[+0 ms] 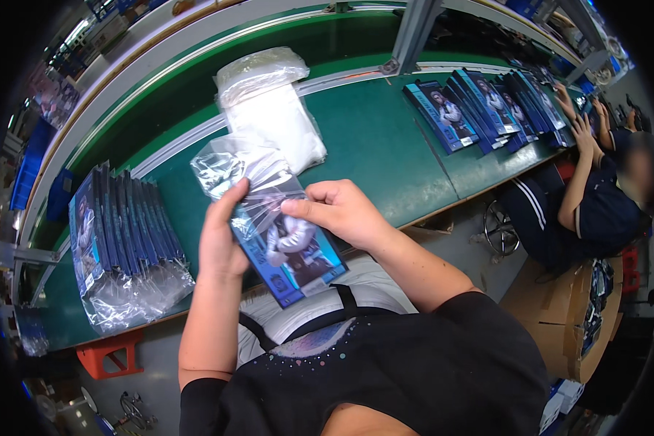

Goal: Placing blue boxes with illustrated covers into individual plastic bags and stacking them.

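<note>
A flat dark-blue printed box with a picture of a figure hangs tilted in front of me, over the table's near edge. A transparent plastic bag covers its upper end, crumpled and sticking out past it. My left hand grips the box and bag along the left side. From the right, my right hand pinches the plastic against the box's upper face with thumb and fingers. A stack of transparent bags lies on the table just beyond my hands.
On the left of the green table stands a row of bagged blue boxes. More blue boxes lie overlapping at the far right, near a co-worker. A cardboard carton and a red stool are on the floor.
</note>
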### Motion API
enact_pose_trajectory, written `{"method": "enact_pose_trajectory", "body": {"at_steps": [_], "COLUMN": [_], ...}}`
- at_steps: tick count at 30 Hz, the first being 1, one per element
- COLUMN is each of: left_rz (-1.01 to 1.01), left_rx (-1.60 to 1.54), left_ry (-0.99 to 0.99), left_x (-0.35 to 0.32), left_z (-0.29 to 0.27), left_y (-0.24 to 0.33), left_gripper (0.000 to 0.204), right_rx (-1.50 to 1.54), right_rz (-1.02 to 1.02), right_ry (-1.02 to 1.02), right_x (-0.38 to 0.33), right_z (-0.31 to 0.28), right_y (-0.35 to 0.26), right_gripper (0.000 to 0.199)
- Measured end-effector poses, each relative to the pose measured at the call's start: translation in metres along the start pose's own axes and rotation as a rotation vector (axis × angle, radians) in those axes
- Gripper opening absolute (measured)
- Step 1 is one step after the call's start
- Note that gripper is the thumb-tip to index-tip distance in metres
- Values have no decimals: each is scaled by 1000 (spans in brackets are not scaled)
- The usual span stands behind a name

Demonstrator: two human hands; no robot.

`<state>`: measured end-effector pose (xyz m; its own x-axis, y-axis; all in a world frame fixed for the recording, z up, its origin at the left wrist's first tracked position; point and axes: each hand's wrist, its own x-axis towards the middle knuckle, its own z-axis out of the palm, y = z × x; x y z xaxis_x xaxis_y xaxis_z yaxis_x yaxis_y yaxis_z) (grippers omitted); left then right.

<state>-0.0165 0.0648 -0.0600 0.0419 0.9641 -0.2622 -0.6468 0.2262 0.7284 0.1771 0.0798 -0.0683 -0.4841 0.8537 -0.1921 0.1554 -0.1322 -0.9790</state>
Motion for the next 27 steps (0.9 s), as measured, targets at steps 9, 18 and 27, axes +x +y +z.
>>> {"method": "enact_pose_trajectory", "body": {"at_steps": [9,18,27], "left_rz": [71,-190,-344], "left_rx": [135,332,-190], "left_ry": [-120,-770,-130], "left_x": [-22,-34,-45], "left_z": [48,48,27], "left_y": [-8,11,-24], "left_gripper": [43,58,32], "right_rx": [-157,-6,-270], "right_rz": [-578,-1139,-1098], "right_ry": [107,865,-55], "right_x": [-31,-71,-38], "right_z": [-17,-21,8], "right_y": [-29,-57,-31], "right_gripper": [99,23,31]}}
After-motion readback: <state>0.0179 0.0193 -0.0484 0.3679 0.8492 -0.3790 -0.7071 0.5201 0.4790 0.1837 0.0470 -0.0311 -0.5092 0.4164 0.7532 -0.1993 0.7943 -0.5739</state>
